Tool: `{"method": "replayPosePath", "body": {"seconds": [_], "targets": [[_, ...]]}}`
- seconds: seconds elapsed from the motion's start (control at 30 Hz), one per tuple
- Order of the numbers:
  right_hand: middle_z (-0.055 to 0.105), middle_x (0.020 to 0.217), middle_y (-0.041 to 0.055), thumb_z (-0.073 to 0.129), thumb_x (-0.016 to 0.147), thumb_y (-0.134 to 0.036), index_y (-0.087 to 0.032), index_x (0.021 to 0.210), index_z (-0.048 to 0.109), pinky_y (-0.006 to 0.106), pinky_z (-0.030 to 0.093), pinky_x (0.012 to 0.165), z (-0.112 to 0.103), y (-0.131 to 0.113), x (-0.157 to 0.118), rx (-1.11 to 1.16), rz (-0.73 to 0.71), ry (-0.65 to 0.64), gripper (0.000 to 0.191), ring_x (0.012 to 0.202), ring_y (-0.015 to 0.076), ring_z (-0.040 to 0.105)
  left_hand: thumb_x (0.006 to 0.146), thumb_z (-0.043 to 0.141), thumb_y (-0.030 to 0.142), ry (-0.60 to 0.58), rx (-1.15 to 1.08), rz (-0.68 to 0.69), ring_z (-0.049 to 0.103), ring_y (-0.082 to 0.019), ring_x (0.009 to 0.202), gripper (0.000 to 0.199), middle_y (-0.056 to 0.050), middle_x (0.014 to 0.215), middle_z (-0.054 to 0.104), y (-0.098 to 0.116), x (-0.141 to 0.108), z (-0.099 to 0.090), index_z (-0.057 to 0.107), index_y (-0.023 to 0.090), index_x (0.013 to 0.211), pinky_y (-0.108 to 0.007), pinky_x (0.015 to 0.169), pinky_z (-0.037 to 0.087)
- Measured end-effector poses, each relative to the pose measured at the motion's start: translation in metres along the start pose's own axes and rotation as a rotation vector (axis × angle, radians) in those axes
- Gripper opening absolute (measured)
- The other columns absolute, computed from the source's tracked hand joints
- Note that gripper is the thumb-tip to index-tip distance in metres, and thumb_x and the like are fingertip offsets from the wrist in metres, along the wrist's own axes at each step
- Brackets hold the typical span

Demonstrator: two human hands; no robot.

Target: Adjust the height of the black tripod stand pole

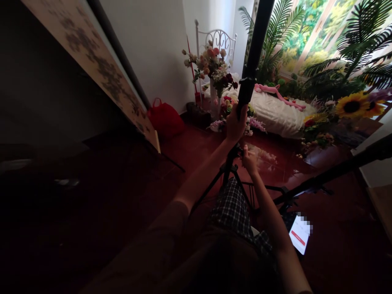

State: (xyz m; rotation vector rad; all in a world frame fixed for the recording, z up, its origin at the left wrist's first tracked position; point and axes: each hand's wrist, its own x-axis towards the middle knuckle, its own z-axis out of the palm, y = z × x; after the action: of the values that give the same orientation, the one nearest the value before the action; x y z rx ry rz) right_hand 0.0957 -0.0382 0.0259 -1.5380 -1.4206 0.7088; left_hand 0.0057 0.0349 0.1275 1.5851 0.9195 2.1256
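Observation:
A tall black tripod stand [255, 45] rises at a slant in front of me, its legs spread on the floor. My left hand [236, 124] is wrapped round the thick pole, just below a collar. Slightly lower, my right hand [250, 160] is closed at the locking knob [239, 152] beside the pole; its fingers partly hide the knob. The top of the stand lies outside the view.
A second black stand [337, 167] slants in from the right, near a lit phone [299, 234]. Ahead are a flower vase [214, 98], a white-covered bed [275, 112] and sunflowers [352, 105]. A red bag [165, 118] sits by a leaning patterned panel [104, 73].

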Motion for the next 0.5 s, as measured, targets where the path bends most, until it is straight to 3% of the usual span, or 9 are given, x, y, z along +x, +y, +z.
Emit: {"method": "replayPosePath", "body": {"seconds": [0.07, 0.17, 0.33, 0.43, 0.5], "targets": [[0.043, 0.034, -0.0008, 0.026, 0.093, -0.07, -0.022, 0.042, 0.043, 0.021, 0.033, 0.038, 0.001, -0.003, -0.002, 0.135, 0.082, -0.049, 0.072, 0.032, 0.0098, 0.044, 0.096, 0.044, 0.051, 0.021, 0.012, -0.018, 0.054, -0.008, 0.049, 0.032, 0.006, 0.056, 0.051, 0.0, -0.001, 0.001, 0.06, 0.023, 0.094, -0.024, 0.051, 0.041], [0.058, 0.043, 0.003, 0.034, 0.086, -0.076, -0.019, 0.052, 0.055, 0.024, 0.044, 0.039, -0.004, -0.007, -0.011, 0.35, 0.183, -0.146, 0.07, 0.036, 0.0128, 0.053, 0.096, 0.045, 0.05, 0.047, 0.046, -0.007, 0.052, -0.008, 0.048, 0.031, 0.006, 0.055, 0.05, -0.001, -0.002, 0.004, 0.059, 0.022, 0.092, -0.023, 0.05, 0.039], [0.07, 0.06, 0.0069, 0.056, 0.074, -0.076, -0.014, 0.076, 0.069, 0.027, 0.053, 0.047, -0.044, -0.002, -0.041, 0.462, 0.176, -0.226, 0.064, 0.047, 0.0159, 0.064, 0.096, 0.046, 0.048, 0.063, 0.078, 0.022, 0.052, -0.008, 0.049, 0.029, 0.006, 0.056, 0.052, -0.008, -0.002, 0.006, 0.057, 0.022, 0.09, -0.022, 0.049, 0.038], [0.069, 0.06, 0.0063, 0.059, 0.075, -0.071, -0.013, 0.082, 0.069, 0.025, 0.048, 0.044, -0.09, 0.011, -0.062, 0.431, 0.13, -0.049, 0.059, 0.043, 0.0131, 0.06, 0.096, 0.046, 0.047, 0.074, 0.094, 0.018, 0.056, -0.009, 0.053, 0.029, 0.004, 0.061, 0.057, -0.006, -0.004, 0.005, 0.058, 0.022, 0.094, -0.022, 0.052, 0.042], [0.066, 0.059, 0.0056, 0.053, 0.079, -0.07, -0.016, 0.081, 0.068, 0.024, 0.041, 0.04, -0.125, 0.023, -0.076, 0.334, 0.073, 0.177, 0.056, 0.039, 0.011, 0.054, 0.095, 0.047, 0.048, 0.087, 0.112, 0.01, 0.061, -0.01, 0.061, 0.03, 0.001, 0.069, 0.062, -0.003, -0.008, 0.004, 0.059, 0.021, 0.101, -0.023, 0.058, 0.046]]}}
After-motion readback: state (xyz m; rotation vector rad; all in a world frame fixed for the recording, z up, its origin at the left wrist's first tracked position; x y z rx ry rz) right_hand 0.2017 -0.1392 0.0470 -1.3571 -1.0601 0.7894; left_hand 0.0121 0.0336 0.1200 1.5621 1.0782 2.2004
